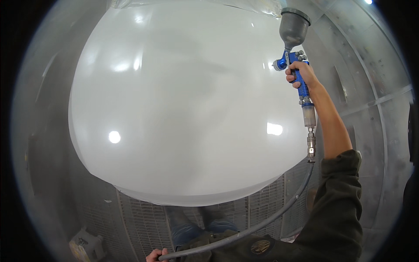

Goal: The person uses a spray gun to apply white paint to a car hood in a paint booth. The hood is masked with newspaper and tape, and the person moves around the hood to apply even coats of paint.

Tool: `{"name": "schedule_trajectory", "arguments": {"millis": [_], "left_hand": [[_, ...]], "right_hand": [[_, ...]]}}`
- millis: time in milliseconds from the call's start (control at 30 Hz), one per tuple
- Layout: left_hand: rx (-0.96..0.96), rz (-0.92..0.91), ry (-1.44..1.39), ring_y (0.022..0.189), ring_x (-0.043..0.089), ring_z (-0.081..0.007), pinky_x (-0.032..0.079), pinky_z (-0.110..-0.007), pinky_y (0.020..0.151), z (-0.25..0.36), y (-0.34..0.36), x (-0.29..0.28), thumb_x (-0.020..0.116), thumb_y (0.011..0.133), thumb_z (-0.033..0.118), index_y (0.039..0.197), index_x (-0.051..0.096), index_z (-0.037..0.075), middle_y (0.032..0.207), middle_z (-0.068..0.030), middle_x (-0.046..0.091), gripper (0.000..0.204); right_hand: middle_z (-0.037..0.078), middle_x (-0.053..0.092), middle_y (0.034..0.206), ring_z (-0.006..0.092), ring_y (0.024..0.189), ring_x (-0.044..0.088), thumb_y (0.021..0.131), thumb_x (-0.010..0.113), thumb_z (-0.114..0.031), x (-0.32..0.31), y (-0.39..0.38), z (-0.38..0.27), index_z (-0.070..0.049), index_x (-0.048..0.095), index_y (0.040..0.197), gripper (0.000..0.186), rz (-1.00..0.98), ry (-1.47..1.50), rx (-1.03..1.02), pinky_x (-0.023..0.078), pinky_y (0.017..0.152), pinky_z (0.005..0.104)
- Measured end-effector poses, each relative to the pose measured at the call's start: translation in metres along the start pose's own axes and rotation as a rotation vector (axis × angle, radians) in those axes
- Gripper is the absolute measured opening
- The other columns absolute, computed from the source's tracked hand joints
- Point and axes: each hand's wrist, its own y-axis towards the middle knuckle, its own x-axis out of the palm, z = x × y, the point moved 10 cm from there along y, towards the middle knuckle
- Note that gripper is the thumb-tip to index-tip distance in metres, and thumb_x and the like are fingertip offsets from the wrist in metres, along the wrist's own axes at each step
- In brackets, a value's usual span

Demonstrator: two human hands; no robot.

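My right hand [303, 75] is wrapped round the grip of a blue spray gun [301, 89], out over the right side of a glossy white car hood [183, 109]. A grey paint cup [294, 28] stands on top of the gun, and its nozzle points left across the panel. Below the grip, a metal coupling joins the gun to a grey air hose [262, 223]. The hose curves down to the lower edge, where my left hand [157, 255] is closed round it. Part of that hand is cut off by the picture's edge.
Clear plastic sheeting [248, 6] borders the hood's far edge. Metal floor grating [144, 222] lies beneath its near edge. At the lower left stands a whitish plastic container [87, 245]. Grey wall panels [371, 126] rise on the right.
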Motion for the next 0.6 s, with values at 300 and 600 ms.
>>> {"name": "schedule_trajectory", "arguments": {"millis": [300, 600], "left_hand": [[0.202, -0.237, 0.301, 0.056, 0.05, -0.0172, 0.044, -0.036, 0.055, -0.014, 0.036, -0.076, 0.065, 0.093, 0.021, 0.089, 0.064, 0.008, 0.064, -0.0081, 0.056, 0.014], [0.169, -0.353, 0.512, 0.068, 0.061, -0.0288, 0.049, -0.039, 0.064, 0.001, 0.08, -0.192, 0.066, 0.088, 0.014, 0.096, 0.065, 0.008, 0.077, -0.0197, 0.063, 0.01]], "right_hand": [[0.005, 0.053, 0.067, 0.0135, 0.054, 0.056, 0.08, 0.056, -0.015, -0.039, -0.025, -0.007, -0.002, 0.054, 0.078, 0.013, 0.351, -0.187, -0.054, 0.039, 0.037, 0.0232], [0.012, 0.061, 0.097, 0.0232, 0.08, 0.069, 0.081, 0.057, -0.016, 0.031, -0.126, -0.036, 0.001, 0.059, 0.104, 0.029, 0.657, -0.346, -0.166, 0.059, 0.048, 0.0359]]}}
